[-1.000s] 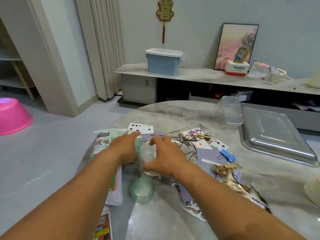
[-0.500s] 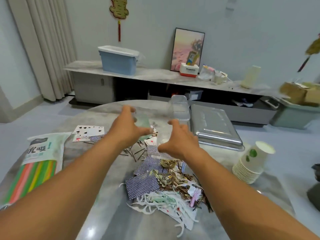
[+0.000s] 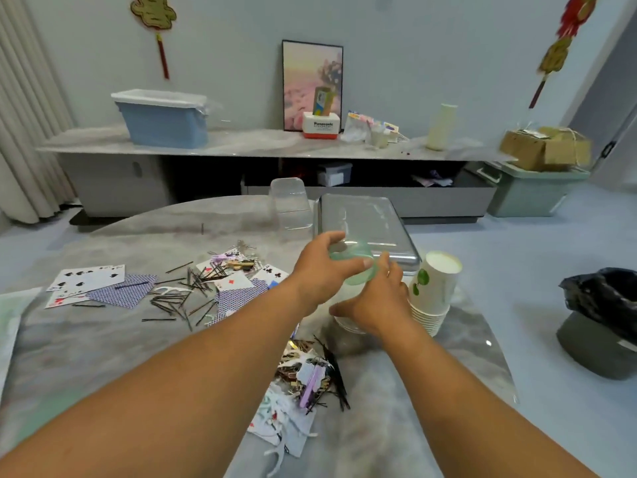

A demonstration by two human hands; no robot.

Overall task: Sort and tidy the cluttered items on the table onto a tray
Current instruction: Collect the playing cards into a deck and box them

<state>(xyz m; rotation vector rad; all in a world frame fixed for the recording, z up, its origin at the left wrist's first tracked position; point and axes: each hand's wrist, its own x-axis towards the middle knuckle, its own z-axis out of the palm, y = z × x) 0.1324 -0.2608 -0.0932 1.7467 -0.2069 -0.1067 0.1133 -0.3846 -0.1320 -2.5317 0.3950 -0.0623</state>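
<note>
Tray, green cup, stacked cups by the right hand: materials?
Tray: looks like brushed stainless steel, grey with soft reflections and a rolled rim.
Green cup, gripped by the left hand: likely thin plastic, translucent, since the tray shows through it.
Stacked cups: probably paper, matte white with a printed green leaf.

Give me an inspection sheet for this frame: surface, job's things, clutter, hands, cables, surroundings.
Surface: round marble-look table, glossy.
Job's things: metal tray at the far edge, upside down; green cup held above its near edge; stack of paper cups beside the tray; clear plastic container to the tray's left.
Clutter: playing cards, hairpins, floss picks and clips scattered.
Hands: left hand grips the green cup; right hand holds a clear cup low over the table.
Cables: nothing seen.
Surroundings: sideboard with blue bin and framed picture; black-bagged bin on the floor.
</note>
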